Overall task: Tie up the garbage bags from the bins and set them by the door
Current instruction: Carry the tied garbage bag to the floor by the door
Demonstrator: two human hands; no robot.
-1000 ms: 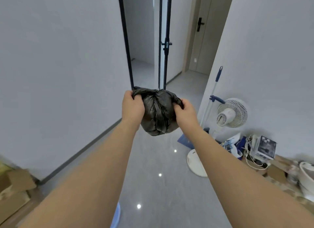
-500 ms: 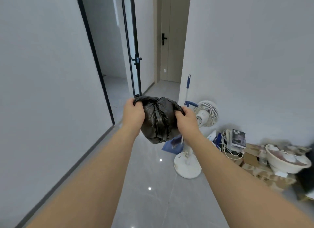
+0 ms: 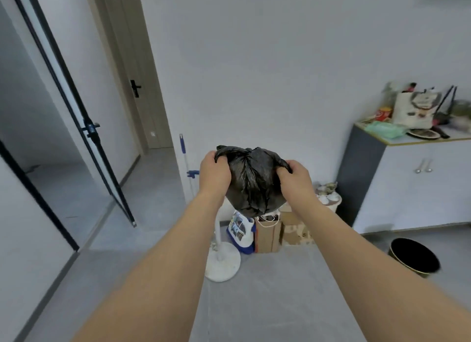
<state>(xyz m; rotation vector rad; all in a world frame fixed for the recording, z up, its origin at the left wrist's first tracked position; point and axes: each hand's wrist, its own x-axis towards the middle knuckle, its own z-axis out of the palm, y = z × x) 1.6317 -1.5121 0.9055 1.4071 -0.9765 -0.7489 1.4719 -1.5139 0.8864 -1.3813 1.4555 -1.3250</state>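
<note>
A small black garbage bag (image 3: 252,181) hangs in the air at arm's length, its top gathered into folds. My left hand (image 3: 214,173) grips the bag's upper left edge and my right hand (image 3: 294,176) grips its upper right edge. A round black bin (image 3: 414,256) with a gold rim stands on the floor at the lower right, below a cabinet. A beige door (image 3: 132,87) with a black handle is at the end of the hallway on the left.
A white fan base (image 3: 223,262), a blue-handled mop (image 3: 184,160), paper bags and boxes (image 3: 270,233) line the wall ahead. A white cabinet (image 3: 418,183) with cluttered top stands at right. A black-framed glass door (image 3: 84,127) hangs open at left.
The view has swung to the right: the glass door and hallway slid left, and the cabinet and black bin came into sight. Both hands keep the same hold on the bag.
</note>
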